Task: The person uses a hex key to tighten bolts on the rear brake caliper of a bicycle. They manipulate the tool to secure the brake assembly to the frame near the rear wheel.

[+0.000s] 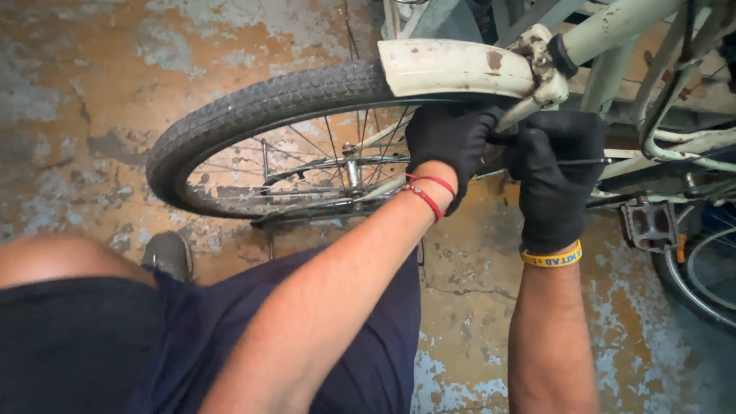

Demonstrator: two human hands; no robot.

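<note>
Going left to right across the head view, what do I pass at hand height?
Tyre → wheel hub → left hand → right hand → pedal

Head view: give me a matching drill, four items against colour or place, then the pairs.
1. mudguard
2. tyre
3. left hand wristband
4. pedal

A. red cords
B. cream with rust spots
C. right of the right hand, near the floor
D. black, treaded, under the guard

Pairs: 1-B, 2-D, 3-A, 4-C
</note>
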